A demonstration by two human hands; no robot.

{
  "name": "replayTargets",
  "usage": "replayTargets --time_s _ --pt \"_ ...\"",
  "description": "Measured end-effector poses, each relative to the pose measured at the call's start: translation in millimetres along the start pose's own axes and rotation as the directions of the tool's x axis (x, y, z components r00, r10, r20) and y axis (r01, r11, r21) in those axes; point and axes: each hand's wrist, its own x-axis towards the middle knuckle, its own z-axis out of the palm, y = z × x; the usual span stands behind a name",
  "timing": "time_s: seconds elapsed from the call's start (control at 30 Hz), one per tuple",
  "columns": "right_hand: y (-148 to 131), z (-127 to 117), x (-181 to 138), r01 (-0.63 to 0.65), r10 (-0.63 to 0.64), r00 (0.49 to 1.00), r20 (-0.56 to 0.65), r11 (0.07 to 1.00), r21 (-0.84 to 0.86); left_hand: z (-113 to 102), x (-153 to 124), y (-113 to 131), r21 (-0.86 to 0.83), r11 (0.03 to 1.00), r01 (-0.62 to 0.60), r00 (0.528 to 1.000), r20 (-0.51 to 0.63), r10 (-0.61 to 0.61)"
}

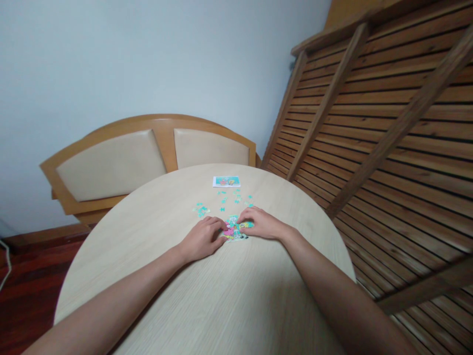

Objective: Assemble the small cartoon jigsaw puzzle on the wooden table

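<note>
A partly assembled jigsaw puzzle (pixel 236 231), with pink, yellow and turquoise in its picture, lies flat on the round table near its middle. My left hand (pixel 205 238) rests at the puzzle's left edge, thumb and forefinger apart and their tips touching it. From the right, my right hand (pixel 261 223) bends its thumb and forefinger around a yellow puzzle piece (pixel 247 225) at the puzzle's right side. Its fingertips partly cover that piece. Loose turquoise puzzle pieces (pixel 200 210) lie beyond my left hand, and several more puzzle pieces (pixel 223 200) are scattered farther back.
A small picture card (pixel 226 181) lies near the far side of the pale wooden table (pixel 148 276). Behind the table stands a padded wooden headboard (pixel 111 165) against the wall. A large slatted wooden frame (pixel 369 128) leans along the right.
</note>
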Motion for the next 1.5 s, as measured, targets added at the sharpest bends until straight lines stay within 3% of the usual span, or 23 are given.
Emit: replayTargets --time_s 0.53,0.7,1.1,1.33,1.5 --pt "0 -1 0 0.012 -0.012 1.0 0.021 1.0 0.026 3 4 9 -0.042 0.995 0.09 0.996 -0.02 -0.09" --pt "0 -2 -1 0.02 -0.021 0.999 0.036 0.999 0.032 -1 3 8 -0.072 0.997 -0.021 0.999 0.039 0.024" --pt "2 -13 -1 0.06 -0.063 0.997 0.049 0.996 0.07 -20 1 6 0.123 0.957 -0.262 0.954 0.182 0.238" --pt "34 -29 -15 -0.148 0.149 0.979 -0.14 0.989 0.019 -24 1 8 0.081 0.932 -0.354 0.918 0.224 0.329" --pt "65 -31 -26 -0.254 0.258 0.948 -0.185 0.966 0.046 -26 -1 8 0.072 0.931 -0.358 0.912 0.24 0.332"
